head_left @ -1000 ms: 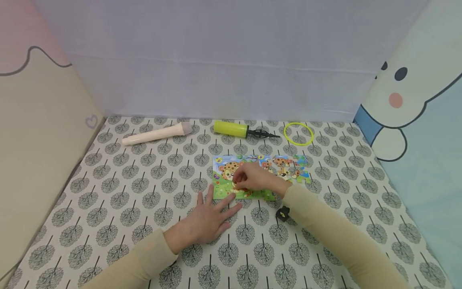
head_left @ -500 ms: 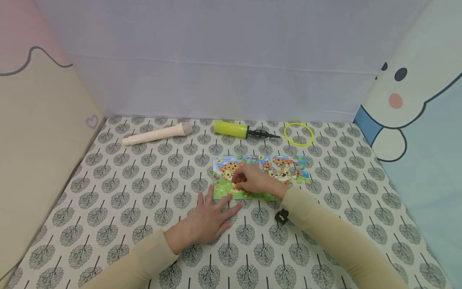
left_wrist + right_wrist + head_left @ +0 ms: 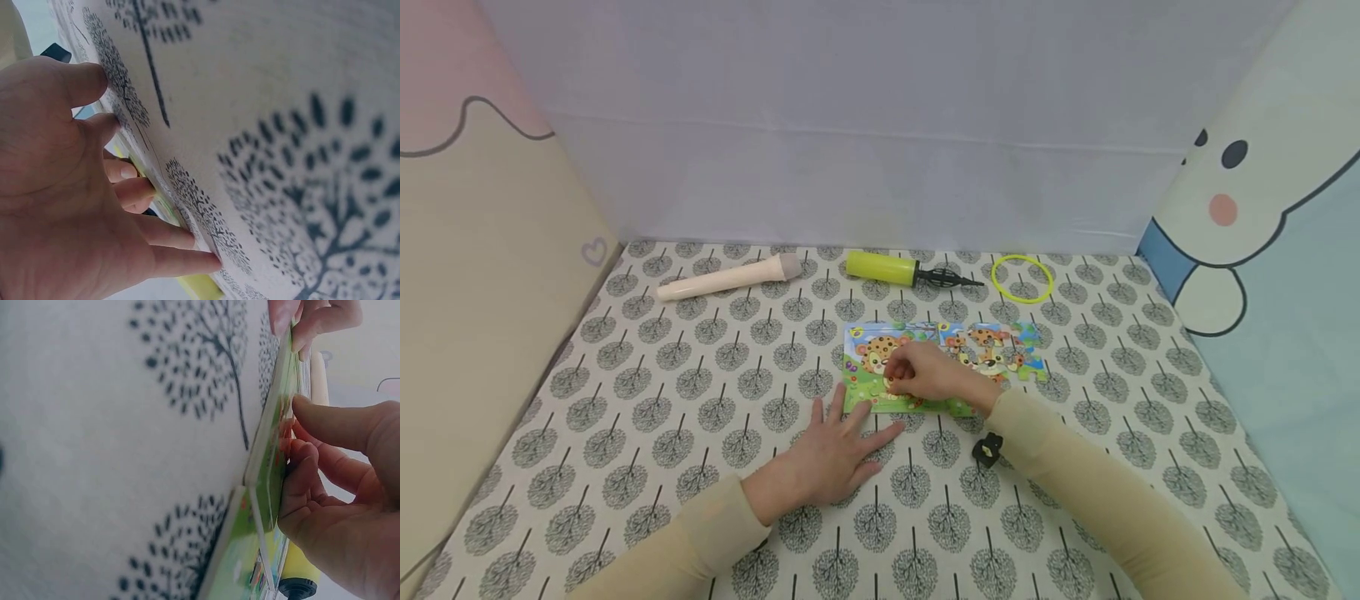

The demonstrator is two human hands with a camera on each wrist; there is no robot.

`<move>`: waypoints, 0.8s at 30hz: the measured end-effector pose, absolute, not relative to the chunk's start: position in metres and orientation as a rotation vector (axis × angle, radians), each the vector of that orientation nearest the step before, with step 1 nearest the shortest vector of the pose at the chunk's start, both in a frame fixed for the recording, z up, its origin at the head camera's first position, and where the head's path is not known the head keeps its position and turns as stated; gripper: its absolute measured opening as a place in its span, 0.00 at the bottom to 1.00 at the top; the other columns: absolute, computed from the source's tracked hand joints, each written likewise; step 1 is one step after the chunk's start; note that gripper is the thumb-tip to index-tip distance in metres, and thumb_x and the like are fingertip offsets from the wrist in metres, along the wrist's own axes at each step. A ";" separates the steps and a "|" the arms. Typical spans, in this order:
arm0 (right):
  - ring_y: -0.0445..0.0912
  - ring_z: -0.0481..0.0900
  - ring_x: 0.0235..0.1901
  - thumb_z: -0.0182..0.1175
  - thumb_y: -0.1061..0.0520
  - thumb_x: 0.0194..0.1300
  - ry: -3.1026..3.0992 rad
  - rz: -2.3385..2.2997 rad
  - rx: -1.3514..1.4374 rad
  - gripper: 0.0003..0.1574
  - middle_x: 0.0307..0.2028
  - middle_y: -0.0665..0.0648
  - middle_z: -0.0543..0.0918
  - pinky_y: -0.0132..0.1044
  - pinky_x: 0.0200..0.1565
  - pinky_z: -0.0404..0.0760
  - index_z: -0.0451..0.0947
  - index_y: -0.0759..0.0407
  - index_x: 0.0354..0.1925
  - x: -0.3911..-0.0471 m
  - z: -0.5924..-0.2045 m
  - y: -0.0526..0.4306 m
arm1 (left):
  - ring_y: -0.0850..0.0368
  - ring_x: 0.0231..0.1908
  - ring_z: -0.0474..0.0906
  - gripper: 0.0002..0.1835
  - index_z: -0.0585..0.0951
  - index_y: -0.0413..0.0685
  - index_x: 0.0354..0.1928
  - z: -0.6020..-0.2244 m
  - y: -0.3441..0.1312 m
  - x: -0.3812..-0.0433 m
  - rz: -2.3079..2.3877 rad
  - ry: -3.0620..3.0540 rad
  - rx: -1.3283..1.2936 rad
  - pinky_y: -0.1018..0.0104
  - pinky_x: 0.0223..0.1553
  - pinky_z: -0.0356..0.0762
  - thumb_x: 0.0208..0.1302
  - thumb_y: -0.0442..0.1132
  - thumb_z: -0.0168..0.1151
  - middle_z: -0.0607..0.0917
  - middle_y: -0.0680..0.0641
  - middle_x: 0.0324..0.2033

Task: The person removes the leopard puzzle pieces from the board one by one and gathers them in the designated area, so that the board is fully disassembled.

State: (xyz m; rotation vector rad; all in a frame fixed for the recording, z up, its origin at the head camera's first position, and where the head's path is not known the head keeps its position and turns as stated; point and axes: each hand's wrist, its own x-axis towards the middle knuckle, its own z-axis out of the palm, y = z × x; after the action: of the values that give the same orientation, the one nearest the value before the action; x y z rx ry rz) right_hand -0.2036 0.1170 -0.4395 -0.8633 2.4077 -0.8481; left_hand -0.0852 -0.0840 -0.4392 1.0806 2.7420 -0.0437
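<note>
The left hand lies spread on the cloth, its fingertips at the near left edge of a leopard-picture puzzle board. In the left wrist view the palm and straight fingers show. Over the board, the right hand has curled fingers, with thumb and index finger meeting at a puzzle piece near the picture's middle. In the right wrist view its thumb and fingers touch the board's face; the piece itself is mostly hidden. Beside the board, a second part of puzzle pieces shows a similar leopard, with jagged right edges.
Along the back lie a pale microphone-shaped stick, a yellow-green hand pump with a black nozzle, and a yellow-green ring. A small black object sits by the right sleeve. Fabric walls stand behind and at both sides.
One finger of the left hand has shifted slightly left along the board's near edge. The right hand stays almost in place at the puzzle, its forearm dipping a little.
</note>
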 end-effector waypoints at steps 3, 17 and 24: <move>0.40 0.77 0.29 0.66 0.61 0.60 2.402 -0.861 -0.860 0.08 0.29 0.47 0.79 0.32 0.34 0.79 0.80 0.58 0.40 -0.203 -0.439 0.118 | 0.19 0.63 0.45 0.30 0.55 0.70 0.74 -0.439 -0.084 -0.086 -0.050 2.744 1.087 0.27 0.56 0.57 0.72 0.60 0.41 0.59 0.35 0.66; 0.40 0.77 0.29 0.69 0.62 0.57 2.378 -0.904 -0.926 0.13 0.30 0.48 0.80 0.32 0.34 0.79 0.80 0.60 0.42 -0.203 -0.439 0.122 | 0.21 0.63 0.50 0.35 0.52 0.59 0.75 -0.440 -0.084 -0.086 -0.131 2.777 1.101 0.28 0.55 0.59 0.71 0.62 0.40 0.61 0.38 0.65; 0.41 0.77 0.33 0.67 0.62 0.59 2.339 -0.961 -0.917 0.13 0.35 0.50 0.79 0.33 0.36 0.80 0.79 0.59 0.44 -0.202 -0.440 0.124 | 0.21 0.63 0.49 0.36 0.52 0.59 0.75 -0.439 -0.083 -0.087 -0.155 2.761 1.087 0.29 0.55 0.59 0.71 0.63 0.40 0.60 0.39 0.65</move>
State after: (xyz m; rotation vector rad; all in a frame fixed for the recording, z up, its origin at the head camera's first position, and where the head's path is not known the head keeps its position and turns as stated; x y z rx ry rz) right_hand -0.2021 0.1243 -0.4397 -0.9170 2.3392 -0.9608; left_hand -0.0867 -0.0833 -0.4388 1.0866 2.7607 -0.1548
